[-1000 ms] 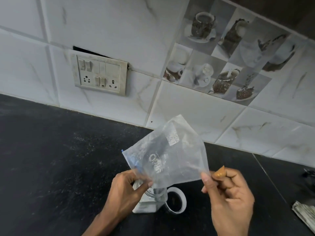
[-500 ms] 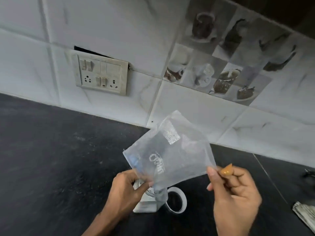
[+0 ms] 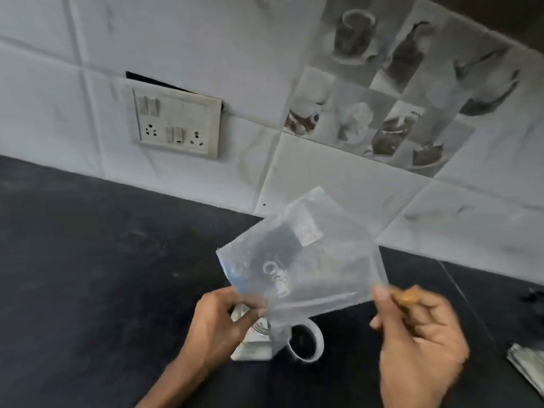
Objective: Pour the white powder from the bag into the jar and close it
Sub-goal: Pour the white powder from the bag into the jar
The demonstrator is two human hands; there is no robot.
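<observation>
A clear plastic bag (image 3: 306, 257) with white print and a small label is held upturned above the jar (image 3: 256, 343). My left hand (image 3: 220, 322) pinches the bag's lower left corner, right over the jar's mouth. My right hand (image 3: 418, 340) grips the bag's lower right corner. The jar is a small clear one with white powder in its bottom, standing on the black counter (image 3: 103, 275) and partly hidden by my left hand and the bag. Its white lid (image 3: 306, 340) lies just to the right of it, on the counter. The bag looks nearly empty.
A tiled wall with a switch-and-socket plate (image 3: 176, 125) rises behind the counter. A folded grey bundle (image 3: 527, 363) lies at the right edge, with a dark object (image 3: 534, 297) above it.
The bag has tilted a little and its right corner has moved right with my right hand. The view has blurred slightly. The jar and lid have stayed put.
</observation>
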